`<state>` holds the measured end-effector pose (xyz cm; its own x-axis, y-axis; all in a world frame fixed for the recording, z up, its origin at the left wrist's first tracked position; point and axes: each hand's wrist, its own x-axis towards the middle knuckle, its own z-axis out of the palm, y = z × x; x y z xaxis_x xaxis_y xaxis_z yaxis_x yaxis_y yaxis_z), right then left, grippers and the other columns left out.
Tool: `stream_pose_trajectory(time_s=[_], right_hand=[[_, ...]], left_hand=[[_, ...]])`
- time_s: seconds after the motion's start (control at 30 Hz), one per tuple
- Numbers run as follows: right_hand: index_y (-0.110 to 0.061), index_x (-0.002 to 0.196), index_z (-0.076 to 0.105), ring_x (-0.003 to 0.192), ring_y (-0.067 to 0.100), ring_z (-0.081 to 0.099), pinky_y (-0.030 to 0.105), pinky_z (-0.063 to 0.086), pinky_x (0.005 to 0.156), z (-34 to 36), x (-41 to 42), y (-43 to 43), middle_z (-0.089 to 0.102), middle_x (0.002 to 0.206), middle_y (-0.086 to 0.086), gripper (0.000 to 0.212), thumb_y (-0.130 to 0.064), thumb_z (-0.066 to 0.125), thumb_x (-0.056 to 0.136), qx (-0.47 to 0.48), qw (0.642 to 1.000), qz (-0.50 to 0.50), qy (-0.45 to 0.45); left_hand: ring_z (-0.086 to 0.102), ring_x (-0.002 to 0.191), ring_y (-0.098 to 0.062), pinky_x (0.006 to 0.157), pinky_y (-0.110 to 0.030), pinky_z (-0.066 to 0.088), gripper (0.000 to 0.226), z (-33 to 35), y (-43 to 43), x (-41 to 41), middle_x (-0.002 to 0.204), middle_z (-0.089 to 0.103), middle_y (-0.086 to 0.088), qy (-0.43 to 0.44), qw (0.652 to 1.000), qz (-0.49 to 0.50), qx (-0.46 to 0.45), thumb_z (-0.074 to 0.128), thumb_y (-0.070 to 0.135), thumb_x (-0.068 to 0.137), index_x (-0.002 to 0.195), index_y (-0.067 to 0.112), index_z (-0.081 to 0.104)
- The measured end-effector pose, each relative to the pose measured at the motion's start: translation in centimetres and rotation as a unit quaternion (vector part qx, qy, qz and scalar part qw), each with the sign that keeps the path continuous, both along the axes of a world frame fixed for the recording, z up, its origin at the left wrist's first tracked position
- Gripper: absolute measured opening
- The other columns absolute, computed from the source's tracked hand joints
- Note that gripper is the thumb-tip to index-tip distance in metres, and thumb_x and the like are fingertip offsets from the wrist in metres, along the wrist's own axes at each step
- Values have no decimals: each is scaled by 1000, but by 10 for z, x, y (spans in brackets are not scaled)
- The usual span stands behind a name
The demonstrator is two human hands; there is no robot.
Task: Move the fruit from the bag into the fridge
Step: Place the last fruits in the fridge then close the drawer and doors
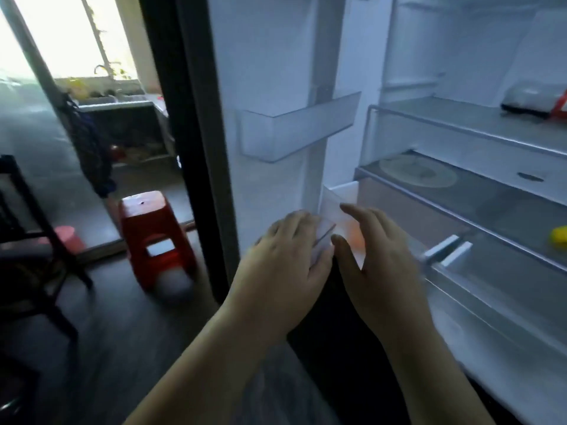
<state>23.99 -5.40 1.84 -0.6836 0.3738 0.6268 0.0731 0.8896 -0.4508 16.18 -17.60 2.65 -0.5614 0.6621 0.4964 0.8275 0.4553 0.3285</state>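
The left hand (288, 259) curls over the near-left corner of the clear fridge drawer (334, 200); the right hand (377, 256), fingers straight, lies against its front; an orange fruit (356, 237) shows blurred inside.

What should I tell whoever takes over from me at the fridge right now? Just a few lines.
Left hand: on the near corner of the clear drawer; grip unclear in the blur.
Right hand: open, fingers straight, at the drawer's front.
Things: a blurred orange shape, probably fruit, shows through the drawer between the hands; a yellow fruit lies on the shelf above. The thin plastic bag shows low between the forearms, contents hidden.
Done: fridge open, some fruit seemingly inside.
Left: check the bag for more fruit, store it, close the fridge.
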Motion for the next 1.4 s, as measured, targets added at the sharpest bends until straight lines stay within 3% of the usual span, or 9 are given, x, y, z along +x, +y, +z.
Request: stream_pose_trajectory(time_s=[0.07, 0.23, 0.33, 0.6, 0.73, 0.87, 1.07, 1.2, 1.4], right_hand=[[-19, 128, 50, 115, 10, 48, 13, 31, 93, 9, -21, -41, 54, 126, -3, 41, -38, 52, 91, 6, 999, 40, -7], [-20, 128, 48, 116, 10, 47, 13, 33, 90, 24, -82, -164, 53, 127, -3, 49, -44, 48, 85, 4, 986, 167, -22], [-25, 128, 46, 114, 10, 48, 30, 45, 91, 25, -113, -248, 51, 128, -5, 49, -45, 48, 84, 1, 969, 245, -21], [-30, 135, 41, 115, -7, 27, 0, 19, 83, 10, -186, -446, 46, 134, -10, 50, -42, 51, 88, 36, 913, 404, -41], [-24, 138, 40, 131, 9, 32, 14, 19, 100, -3, -222, -514, 43, 141, -6, 54, -41, 53, 89, 66, 881, 463, -63], [-20, 140, 39, 134, 15, 32, 23, 23, 104, -18, -270, -555, 41, 144, -2, 58, -42, 52, 88, 101, 859, 493, -95], [-18, 138, 42, 132, 18, 36, 33, 33, 107, -41, -359, -596, 44, 140, -1, 56, -42, 51, 89, 102, 831, 536, -108], [-17, 138, 44, 131, 18, 36, 31, 33, 105, -56, -428, -610, 45, 140, 0, 56, -39, 52, 87, 100, 813, 562, -114], [-14, 136, 47, 128, 20, 43, 24, 32, 101, -68, -539, -632, 49, 136, 2, 53, -32, 58, 87, 101, 795, 586, -122]], left_hand=[[43, 129, -12, 103, -30, 40, 53, 5, -52, -11, 142, 44, 5, 9, 999, 49, -8, 27, 51, 94, 136, 22, 41], [50, 122, -14, 94, -26, 41, 50, 10, -192, -42, 136, 51, 3, 27, 980, 195, -4, 32, 48, 92, 132, 21, 47], [48, 125, -15, 100, -34, 44, 50, 5, -283, -65, 137, 50, 2, 16, 962, 272, 3, 33, 48, 93, 132, 20, 48], [42, 130, -19, 100, -37, 39, 54, -4, -486, -84, 141, 45, 1, 1, 880, 475, -5, 32, 51, 92, 133, 19, 46], [46, 125, -22, 96, -41, 44, 60, -21, -562, -95, 137, 49, -3, -4, 835, 549, -41, 27, 51, 87, 131, 15, 48], [54, 115, -27, 87, -43, 49, 61, -37, -620, -114, 129, 55, -8, -29, 796, 600, -77, 28, 49, 87, 126, 9, 53], [46, 126, -23, 97, -40, 42, 58, -67, -659, -171, 137, 49, -8, -59, 748, 655, -94, 31, 47, 91, 133, 10, 47], [45, 127, -24, 101, -41, 40, 66, -83, -674, -232, 137, 50, -9, -71, 730, 671, -111, 21, 51, 89, 132, 9, 48], [40, 132, -26, 105, -43, 38, 65, -98, -691, -317, 141, 47, -10, -77, 702, 702, -95, 24, 50, 90, 138, 10, 42]])
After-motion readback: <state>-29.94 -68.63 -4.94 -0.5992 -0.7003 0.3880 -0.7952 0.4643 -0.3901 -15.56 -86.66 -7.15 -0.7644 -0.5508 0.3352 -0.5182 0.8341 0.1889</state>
